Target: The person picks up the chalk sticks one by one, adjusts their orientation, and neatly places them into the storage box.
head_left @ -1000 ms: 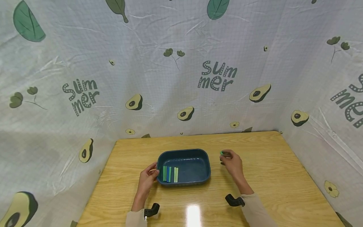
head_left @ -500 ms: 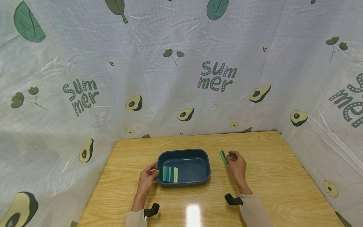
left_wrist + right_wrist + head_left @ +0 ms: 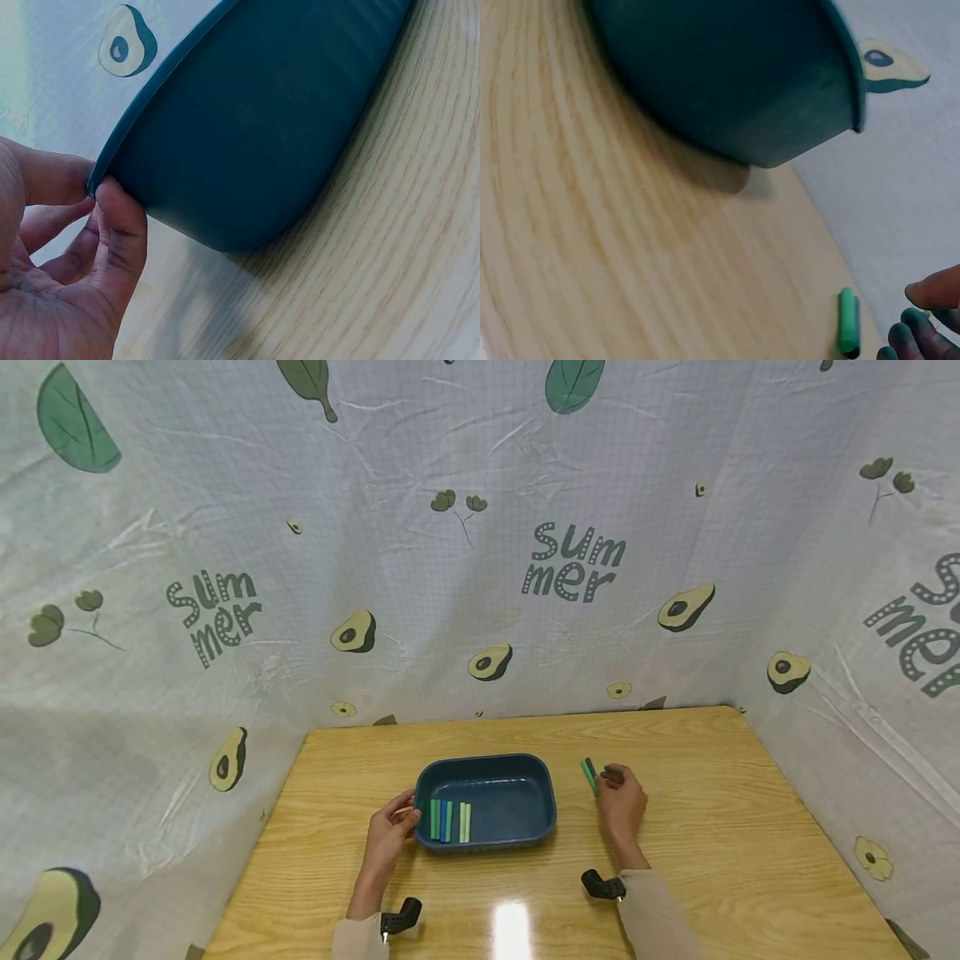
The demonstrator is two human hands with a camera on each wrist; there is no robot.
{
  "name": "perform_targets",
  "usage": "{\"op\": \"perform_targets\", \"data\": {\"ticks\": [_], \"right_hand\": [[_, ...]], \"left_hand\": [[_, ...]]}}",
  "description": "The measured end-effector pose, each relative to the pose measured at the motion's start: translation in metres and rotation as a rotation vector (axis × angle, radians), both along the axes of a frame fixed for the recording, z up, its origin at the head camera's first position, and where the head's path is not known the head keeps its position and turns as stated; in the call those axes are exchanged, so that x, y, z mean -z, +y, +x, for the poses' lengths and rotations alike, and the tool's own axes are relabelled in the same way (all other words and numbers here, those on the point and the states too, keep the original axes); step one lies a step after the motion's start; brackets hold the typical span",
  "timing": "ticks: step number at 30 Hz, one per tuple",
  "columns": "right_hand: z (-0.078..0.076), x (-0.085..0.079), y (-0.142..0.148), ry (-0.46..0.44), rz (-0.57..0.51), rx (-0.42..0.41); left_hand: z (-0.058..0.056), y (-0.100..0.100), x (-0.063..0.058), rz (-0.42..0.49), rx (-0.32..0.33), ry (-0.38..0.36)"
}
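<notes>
At the left end of the dark blue plastic tray (image 3: 513,810), my left hand (image 3: 388,837) pinches the rim between thumb and fingers, as the left wrist view shows up close. Several chalk-like sticks (image 3: 447,821), green, blue and pale green, lie side by side in the tray's left part. Right of the tray, a green stick (image 3: 588,777) lies on the table with a dark strip along its right side. My right hand (image 3: 624,802) is beside it, fingers loosely bent. In the right wrist view the thumb (image 3: 939,289) is close to the fingertips, with no held stick visible.
The tray stands mid-table on a light wooden table (image 3: 697,793). A white sheet (image 3: 420,568) printed with avocados, leaves and lettering hangs behind and at both sides. Each wrist carries a black camera mount (image 3: 602,885).
My right hand has let go of the green stick, which now lies on the table, and has shifted slightly right and nearer me. The left hand and tray have stayed put.
</notes>
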State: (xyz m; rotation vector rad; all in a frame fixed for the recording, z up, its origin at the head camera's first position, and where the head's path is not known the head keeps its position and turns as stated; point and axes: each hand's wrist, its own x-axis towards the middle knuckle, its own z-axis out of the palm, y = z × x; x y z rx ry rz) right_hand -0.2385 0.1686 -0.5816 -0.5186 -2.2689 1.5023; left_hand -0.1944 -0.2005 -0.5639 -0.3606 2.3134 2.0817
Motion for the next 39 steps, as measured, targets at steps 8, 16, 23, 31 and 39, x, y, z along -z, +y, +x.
{"op": "perform_targets", "data": {"ticks": [8,16,23,31,39], "right_hand": [[-0.004,0.011,-0.005,0.016,0.032,0.061],[-0.009,0.016,-0.006,0.014,0.020,0.092],[-0.010,0.020,-0.009,-0.006,0.051,0.093],[-0.011,0.022,-0.011,-0.003,0.080,0.096],[-0.009,0.021,-0.014,-0.012,0.102,0.102]], "left_hand": [[0.002,-0.001,0.000,0.007,0.004,-0.003],[0.000,-0.002,0.000,0.002,-0.004,0.012],[0.000,-0.002,0.001,-0.001,0.002,0.009],[0.000,-0.003,0.001,0.001,0.002,0.005],[0.000,-0.003,0.003,0.004,0.003,0.010]]}}
